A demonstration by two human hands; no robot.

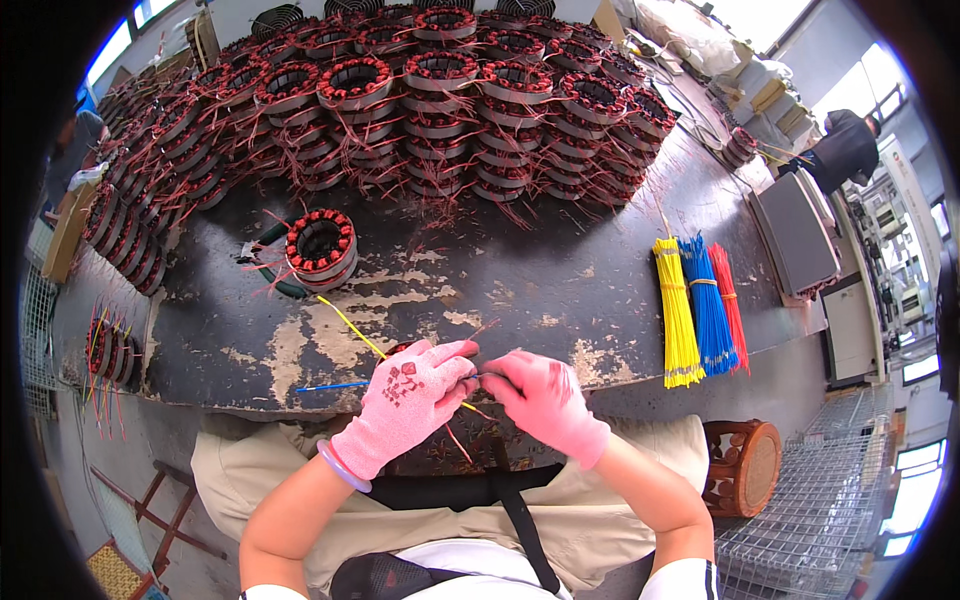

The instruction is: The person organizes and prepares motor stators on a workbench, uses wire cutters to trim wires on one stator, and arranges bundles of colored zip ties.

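Both my hands wear pink gloves and meet at the table's front edge. My left hand [415, 395] is closed, pinching thin wires at its fingertips. Close against it, my right hand [545, 400] is also closed, its fingertips on the same thin wires. A yellow wire [350, 325] runs out past my left hand toward the far left, and a blue wire [335, 386] sticks out to its left. Thin reddish wire ends [459, 444] hang below the fingers. The part under my left hand is mostly hidden. Beyond it stands a wound motor stator [345, 268] with red coils.
Tall stacks of stators [435, 125] fill the back of the worn black table [450, 250]. Bundles of yellow wires [677, 320], blue wires [709, 310] and red wires [729, 305] lie at the right. A wooden stool [745, 468] stands at right; a person [845, 150] is farther off.
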